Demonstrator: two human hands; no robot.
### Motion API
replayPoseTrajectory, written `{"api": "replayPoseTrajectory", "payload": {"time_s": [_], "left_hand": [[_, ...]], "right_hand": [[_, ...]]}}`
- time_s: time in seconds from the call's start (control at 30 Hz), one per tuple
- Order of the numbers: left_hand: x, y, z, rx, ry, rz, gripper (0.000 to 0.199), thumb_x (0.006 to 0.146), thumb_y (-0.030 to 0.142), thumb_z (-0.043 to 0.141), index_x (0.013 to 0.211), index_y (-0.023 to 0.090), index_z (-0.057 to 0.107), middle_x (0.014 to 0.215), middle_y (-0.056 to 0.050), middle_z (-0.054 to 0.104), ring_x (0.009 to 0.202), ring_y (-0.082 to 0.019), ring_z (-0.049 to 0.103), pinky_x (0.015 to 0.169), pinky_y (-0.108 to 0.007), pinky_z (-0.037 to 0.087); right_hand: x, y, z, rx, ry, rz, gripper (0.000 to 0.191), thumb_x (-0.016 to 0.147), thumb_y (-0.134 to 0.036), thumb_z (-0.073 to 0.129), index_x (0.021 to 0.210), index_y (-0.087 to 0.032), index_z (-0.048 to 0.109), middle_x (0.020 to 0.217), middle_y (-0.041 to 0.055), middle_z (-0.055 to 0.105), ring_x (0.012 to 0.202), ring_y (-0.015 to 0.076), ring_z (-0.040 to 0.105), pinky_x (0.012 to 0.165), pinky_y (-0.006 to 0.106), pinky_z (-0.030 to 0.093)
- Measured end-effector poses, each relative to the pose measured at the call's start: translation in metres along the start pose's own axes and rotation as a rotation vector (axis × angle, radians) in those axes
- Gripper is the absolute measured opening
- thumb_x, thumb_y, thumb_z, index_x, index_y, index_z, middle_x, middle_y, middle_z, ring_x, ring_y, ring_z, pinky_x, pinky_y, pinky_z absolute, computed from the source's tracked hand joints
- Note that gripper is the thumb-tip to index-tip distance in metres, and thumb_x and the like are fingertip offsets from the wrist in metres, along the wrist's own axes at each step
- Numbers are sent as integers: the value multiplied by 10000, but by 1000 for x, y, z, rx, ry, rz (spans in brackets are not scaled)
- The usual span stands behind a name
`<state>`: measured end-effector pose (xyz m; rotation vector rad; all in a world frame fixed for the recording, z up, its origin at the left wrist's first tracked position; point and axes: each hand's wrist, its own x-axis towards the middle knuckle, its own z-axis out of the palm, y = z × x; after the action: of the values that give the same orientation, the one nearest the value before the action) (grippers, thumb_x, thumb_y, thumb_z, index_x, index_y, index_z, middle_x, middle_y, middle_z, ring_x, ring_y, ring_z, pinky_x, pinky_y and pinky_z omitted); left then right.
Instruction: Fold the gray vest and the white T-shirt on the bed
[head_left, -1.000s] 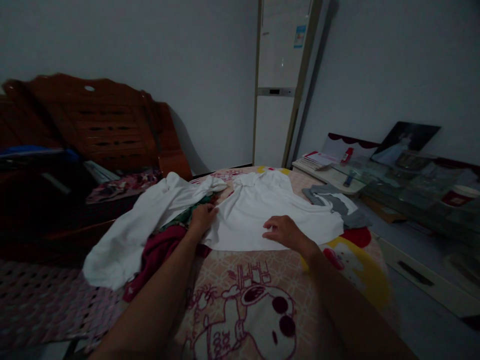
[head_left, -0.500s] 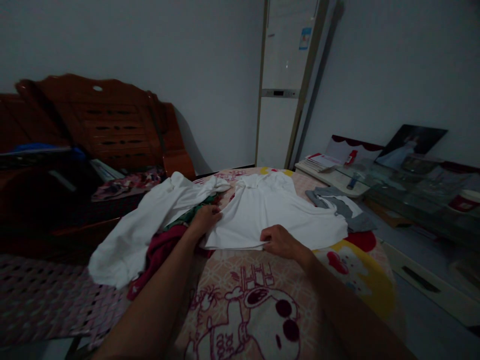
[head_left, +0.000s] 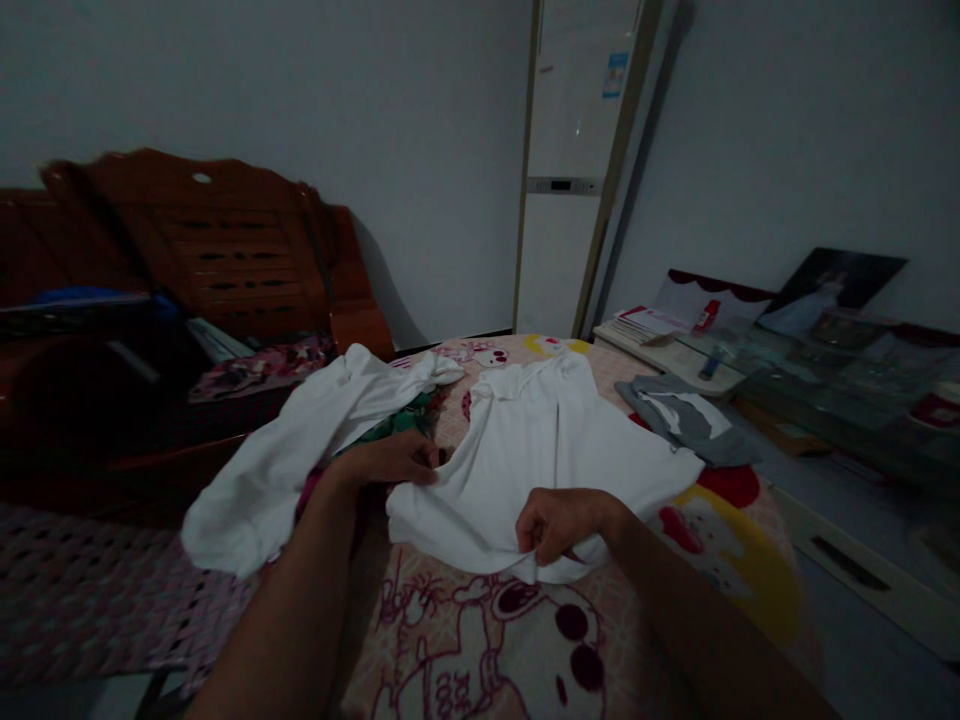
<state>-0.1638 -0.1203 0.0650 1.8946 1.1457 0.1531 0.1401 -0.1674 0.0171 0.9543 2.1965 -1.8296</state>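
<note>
A white shirt (head_left: 517,450) lies spread on a round table with a pink patterned cover (head_left: 480,640). My right hand (head_left: 562,522) is closed on the shirt's near hem, which bunches into creases under the fingers. At the shirt's left edge, my left hand (head_left: 394,460) pinches the fabric between thumb and fingers. Left of that hand, a second white garment (head_left: 300,440) is heaped over a green cloth (head_left: 401,420) and a dark red one, mostly hidden by my left forearm.
A folded grey garment with a white print (head_left: 682,420) rests at the table's right side. Beyond it stands a glass-topped cabinet (head_left: 825,370) with papers (head_left: 645,325) and a framed photo (head_left: 832,290). A wooden bench (head_left: 225,260) is at the left, a tall white appliance (head_left: 562,250) behind.
My right hand has drawn the shirt's near hem toward me, so it is now creased and lower on the cover. My left hand has come slightly nearer along the shirt's left edge.
</note>
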Motion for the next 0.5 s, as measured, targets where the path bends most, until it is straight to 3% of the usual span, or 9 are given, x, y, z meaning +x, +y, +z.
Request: {"api": "replayPoseTrajectory", "payload": {"time_s": [0.1, 0.27, 0.37, 0.5], "left_hand": [[-10, 8, -1, -188, -29, -10, 341, 649, 475, 699, 816, 194, 602, 589, 41, 559, 393, -72, 391, 363, -191, 295], [-28, 15, 0, -408, 46, 146, 423, 684, 531, 690, 912, 196, 568, 621, 3, 640, 311, -45, 364, 327, -178, 207], [-19, 17, 1, -406, 120, 173, 426, 745, 543, 641, 965, 183, 583, 723, -35, 685, 372, -60, 447, 374, -186, 312], [30, 18, 2, -175, 308, 122, 301, 787, 409, 595, 930, 149, 645, 823, -57, 699, 621, -142, 632, 592, -249, 509]], "right_hand": [[-3, -2, 1, 94, -88, 44, 205, 604, -151, 721, 796, -119, 658, 568, -67, 611, 440, 67, 533, 415, 142, 393], [-1, -3, 5, 221, -248, 112, 410, 603, -435, 837, 786, -126, 641, 563, -14, 665, 472, 133, 640, 456, 201, 510], [3, -4, 9, 231, -236, 98, 468, 614, -524, 820, 765, -122, 634, 569, -13, 668, 454, 126, 637, 442, 196, 511], [5, -7, 9, 244, -226, 110, 507, 605, -570, 809, 773, -132, 618, 540, -22, 660, 432, 133, 635, 427, 203, 513]]}}
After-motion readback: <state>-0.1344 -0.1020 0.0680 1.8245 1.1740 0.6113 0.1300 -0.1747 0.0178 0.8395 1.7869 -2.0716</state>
